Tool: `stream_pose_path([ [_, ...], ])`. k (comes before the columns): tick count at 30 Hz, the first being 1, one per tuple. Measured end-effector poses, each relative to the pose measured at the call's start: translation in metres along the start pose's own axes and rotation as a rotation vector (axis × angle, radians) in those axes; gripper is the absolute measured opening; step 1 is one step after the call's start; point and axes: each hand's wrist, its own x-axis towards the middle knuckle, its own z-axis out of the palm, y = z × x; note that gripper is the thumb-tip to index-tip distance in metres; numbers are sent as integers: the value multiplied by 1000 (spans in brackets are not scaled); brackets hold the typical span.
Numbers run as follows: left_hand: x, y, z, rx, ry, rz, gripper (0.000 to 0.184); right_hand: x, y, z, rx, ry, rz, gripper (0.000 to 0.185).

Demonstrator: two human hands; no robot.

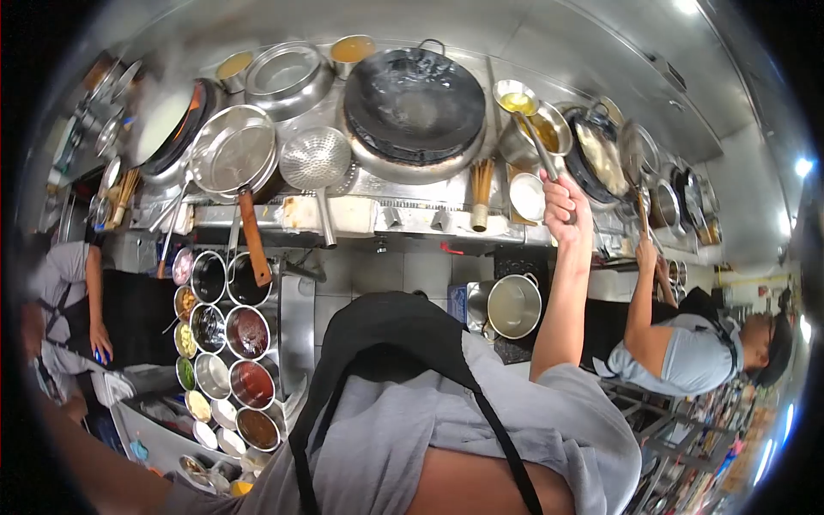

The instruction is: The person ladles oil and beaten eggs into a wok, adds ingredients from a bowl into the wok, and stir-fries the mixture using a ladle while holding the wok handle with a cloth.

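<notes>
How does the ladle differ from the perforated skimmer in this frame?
The ladle is gripped in the right hand; the skimmer rests unheld on the stove, its handle towards the person. The ladle's bowl holds yellow liquid, while the skimmer's is pierced with many small holes and bare. The skimmer's bowl also looks wider in this view than the ladle's. Both are metallic, with a round bowl on a long handle.

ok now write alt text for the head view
A bare right hand holds a long-handled metal ladle with yellow liquid near a round steel pot, right of a large black wok on a steel range. Round steel containers of red and dark sauces stand lower left; co-workers in grey shirts flank the scene.
</notes>
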Motion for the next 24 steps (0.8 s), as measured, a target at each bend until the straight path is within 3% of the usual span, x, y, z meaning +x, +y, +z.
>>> stream_pose_path([
  [4,-12,-3,-7,-13,57,2,29,15,32,7,134,-22,124,30],
  [10,-22,-6,-8,-23,86,-9,29,65,53,-20,-12,102,305,23],
  [13,-24,-9,-8,-22,102,-16,29,91,62,-40,-697,250,258,16],
  [14,-25,-9,-8,-23,105,-19,29,96,69,-47,-700,251,264,16],
  [16,-26,-9,-8,-25,114,-25,29,103,87,-53,-1475,350,-65,15],
  [20,-27,-8,-5,-31,135,-35,29,95,81,-59,-1660,318,-364,24],
  [22,-28,-10,-5,-29,140,-40,29,78,66,-37,-1632,286,-328,33],
  [24,-27,-8,-3,-25,142,-42,29,55,54,-9,-1747,376,-76,37],
])
